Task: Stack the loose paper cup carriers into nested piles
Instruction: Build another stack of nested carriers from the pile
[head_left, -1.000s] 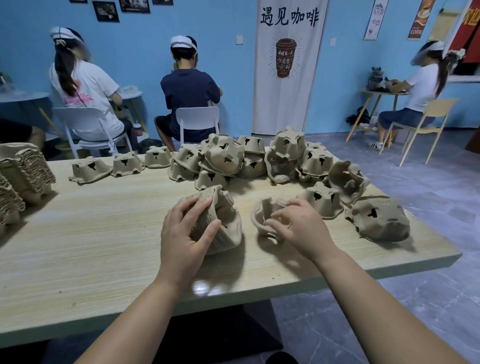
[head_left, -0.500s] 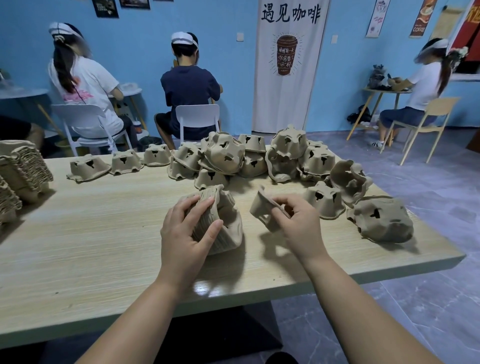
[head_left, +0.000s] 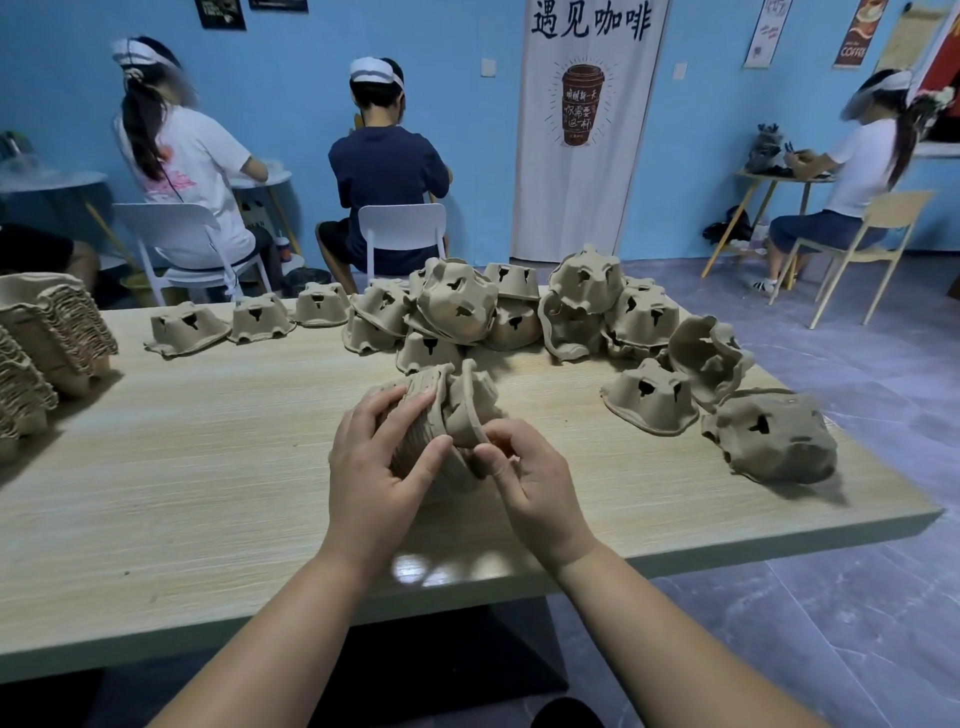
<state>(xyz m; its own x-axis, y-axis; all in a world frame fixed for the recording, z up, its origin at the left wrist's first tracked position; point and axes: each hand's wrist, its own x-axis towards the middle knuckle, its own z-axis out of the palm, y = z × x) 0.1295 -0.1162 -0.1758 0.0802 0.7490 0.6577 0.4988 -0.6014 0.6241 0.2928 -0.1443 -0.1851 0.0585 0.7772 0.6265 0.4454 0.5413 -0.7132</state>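
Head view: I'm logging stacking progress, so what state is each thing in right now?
left hand, grips the nested pile.
nested pile, tilted on its side in the left hand.
right hand, pinches the single carrier's rim.
single carrier, against the pile's end, not yet seated.
loose heap, jumbled and unstacked on the table.
finished stacks, nested, at the table's left edge.

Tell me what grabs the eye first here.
Front and centre, the left hand grips a ribbed nested pile while the right hand pinches a single carrier against it. Behind them sprawls a jumbled heap of loose carriers, and finished stacks sit at the far left.
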